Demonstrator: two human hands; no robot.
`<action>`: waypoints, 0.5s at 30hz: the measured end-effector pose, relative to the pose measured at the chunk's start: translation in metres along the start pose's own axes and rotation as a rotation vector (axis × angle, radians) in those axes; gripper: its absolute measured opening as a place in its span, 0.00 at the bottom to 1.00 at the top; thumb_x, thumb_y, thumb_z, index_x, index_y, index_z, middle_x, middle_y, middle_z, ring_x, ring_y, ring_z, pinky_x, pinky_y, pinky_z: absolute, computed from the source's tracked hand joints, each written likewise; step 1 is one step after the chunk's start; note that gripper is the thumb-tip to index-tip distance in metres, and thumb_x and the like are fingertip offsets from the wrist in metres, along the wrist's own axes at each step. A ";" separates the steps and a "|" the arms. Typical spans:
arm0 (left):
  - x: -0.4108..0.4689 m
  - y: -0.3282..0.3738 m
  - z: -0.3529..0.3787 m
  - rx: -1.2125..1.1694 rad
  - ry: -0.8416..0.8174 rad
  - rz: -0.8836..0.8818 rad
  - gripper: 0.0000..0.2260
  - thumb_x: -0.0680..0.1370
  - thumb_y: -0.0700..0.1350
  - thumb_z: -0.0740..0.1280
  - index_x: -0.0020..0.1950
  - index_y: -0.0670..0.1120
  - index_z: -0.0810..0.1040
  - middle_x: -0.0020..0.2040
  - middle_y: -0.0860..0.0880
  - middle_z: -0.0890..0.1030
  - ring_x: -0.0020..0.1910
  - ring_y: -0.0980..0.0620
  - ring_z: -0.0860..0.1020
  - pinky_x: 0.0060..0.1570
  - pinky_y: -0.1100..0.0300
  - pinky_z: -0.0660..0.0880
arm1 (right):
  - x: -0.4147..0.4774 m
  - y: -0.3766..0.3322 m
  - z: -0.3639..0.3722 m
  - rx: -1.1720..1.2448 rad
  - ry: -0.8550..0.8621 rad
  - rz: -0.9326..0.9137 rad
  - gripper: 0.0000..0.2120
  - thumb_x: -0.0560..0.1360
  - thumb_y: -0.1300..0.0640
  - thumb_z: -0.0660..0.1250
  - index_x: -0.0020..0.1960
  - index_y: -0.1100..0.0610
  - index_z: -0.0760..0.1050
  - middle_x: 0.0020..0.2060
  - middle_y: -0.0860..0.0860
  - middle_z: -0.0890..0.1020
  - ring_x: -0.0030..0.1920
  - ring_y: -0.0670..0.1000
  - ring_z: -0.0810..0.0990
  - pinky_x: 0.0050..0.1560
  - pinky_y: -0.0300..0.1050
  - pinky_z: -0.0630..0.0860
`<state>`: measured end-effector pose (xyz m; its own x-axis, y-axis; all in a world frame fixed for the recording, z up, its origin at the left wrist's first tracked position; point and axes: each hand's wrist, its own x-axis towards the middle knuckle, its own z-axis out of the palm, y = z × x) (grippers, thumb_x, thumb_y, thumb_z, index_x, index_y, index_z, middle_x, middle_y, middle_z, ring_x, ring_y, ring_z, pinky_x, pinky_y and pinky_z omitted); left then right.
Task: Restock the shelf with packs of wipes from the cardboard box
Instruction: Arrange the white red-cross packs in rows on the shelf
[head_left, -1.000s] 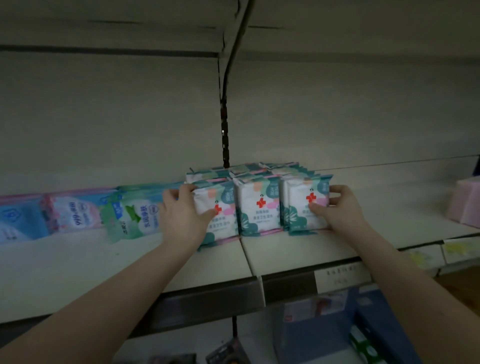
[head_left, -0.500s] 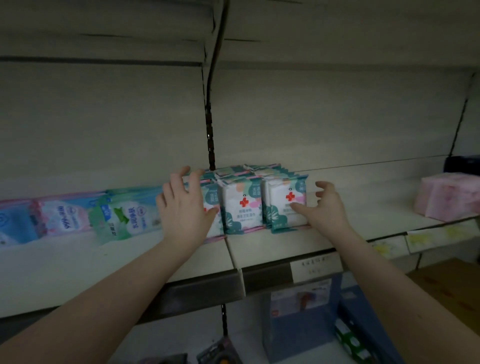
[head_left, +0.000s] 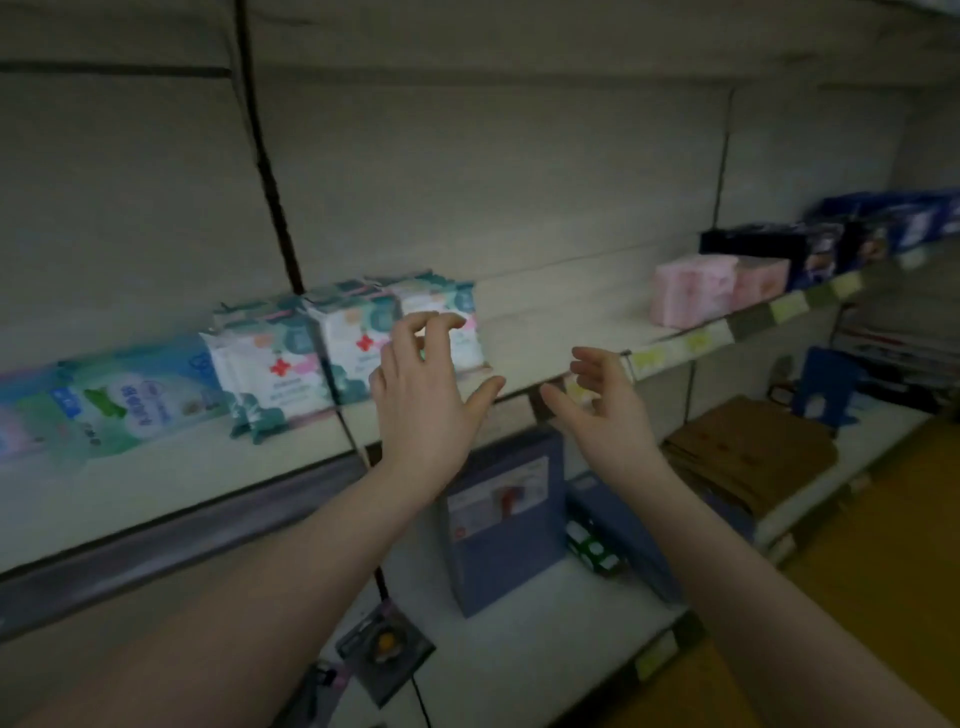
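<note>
Several white and teal packs of wipes (head_left: 291, 358) with a red cross stand in rows on the white shelf (head_left: 171, 467). My left hand (head_left: 426, 389) hovers in front of the rightmost packs, fingers loosely curled, holding nothing. My right hand (head_left: 602, 405) hangs in the air to the right of the packs, in front of the shelf edge, fingers relaxed and empty. No cardboard box is clearly in view.
Green and blue wipe packs (head_left: 114, 400) lie left of the rows. Pink packs (head_left: 696, 288) and dark boxes (head_left: 779, 254) sit further right on the shelf. Below are a blue box (head_left: 504, 525), brown paper bags (head_left: 748, 452) and a blue bookend (head_left: 826, 384).
Both hands have let go of the packs and drawn back from the shelf. My view has swung to the right, so the packs now sit left of my hands.
</note>
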<state>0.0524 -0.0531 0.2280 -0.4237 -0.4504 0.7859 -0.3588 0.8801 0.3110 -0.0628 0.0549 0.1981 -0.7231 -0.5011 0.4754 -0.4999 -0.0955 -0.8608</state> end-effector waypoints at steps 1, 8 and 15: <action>-0.008 0.011 0.005 -0.035 -0.024 0.004 0.25 0.69 0.50 0.74 0.63 0.46 0.71 0.62 0.44 0.69 0.60 0.43 0.70 0.53 0.52 0.65 | -0.010 0.003 -0.009 0.008 0.008 0.011 0.23 0.74 0.54 0.68 0.67 0.53 0.65 0.60 0.48 0.72 0.62 0.46 0.70 0.57 0.38 0.65; -0.079 0.085 0.048 -0.323 -0.216 0.006 0.23 0.73 0.56 0.69 0.63 0.47 0.69 0.59 0.47 0.73 0.60 0.47 0.72 0.58 0.49 0.70 | -0.081 0.035 -0.076 0.001 0.076 0.138 0.20 0.77 0.51 0.62 0.67 0.54 0.66 0.64 0.49 0.72 0.64 0.46 0.70 0.63 0.43 0.69; -0.180 0.157 0.096 -0.585 -0.513 -0.115 0.20 0.75 0.57 0.66 0.63 0.49 0.69 0.56 0.54 0.73 0.58 0.54 0.73 0.57 0.49 0.73 | -0.179 0.097 -0.153 -0.029 0.213 0.350 0.12 0.79 0.51 0.59 0.60 0.52 0.72 0.54 0.45 0.78 0.55 0.42 0.77 0.50 0.30 0.74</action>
<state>-0.0076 0.1521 0.0842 -0.7924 -0.4313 0.4314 0.0121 0.6960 0.7180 -0.0550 0.2671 0.0569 -0.9330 -0.3090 0.1843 -0.2172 0.0754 -0.9732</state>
